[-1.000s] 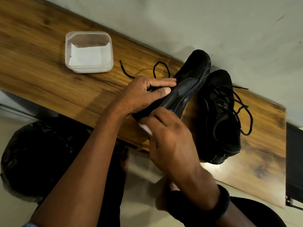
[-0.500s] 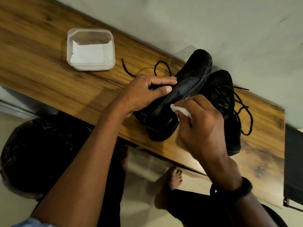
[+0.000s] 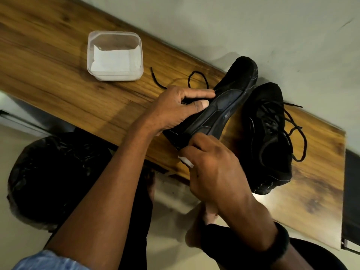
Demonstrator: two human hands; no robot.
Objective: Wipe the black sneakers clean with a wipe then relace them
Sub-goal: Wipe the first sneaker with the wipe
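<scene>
A black sneaker (image 3: pixel 229 98) lies tilted on its side on the wooden table (image 3: pixel 58 75), sole edge facing me. My left hand (image 3: pixel 175 108) grips its upper, thumb on the side. My right hand (image 3: pixel 212 168) holds a white wipe (image 3: pixel 186 160) against the sneaker's heel end near the table's front edge. The second black sneaker (image 3: pixel 268 137) stands to the right with its laces threaded and loose. A loose black lace (image 3: pixel 175 80) lies on the table behind my left hand.
A clear plastic tub (image 3: pixel 115 55) with white wipes sits at the back left of the table. A black bag-lined bin (image 3: pixel 56 178) stands on the floor below the table's edge. A pale wall runs behind the table.
My right hand has slid the wipe from the sneaker's middle back down to its heel end. My left hand keeps the same grip.
</scene>
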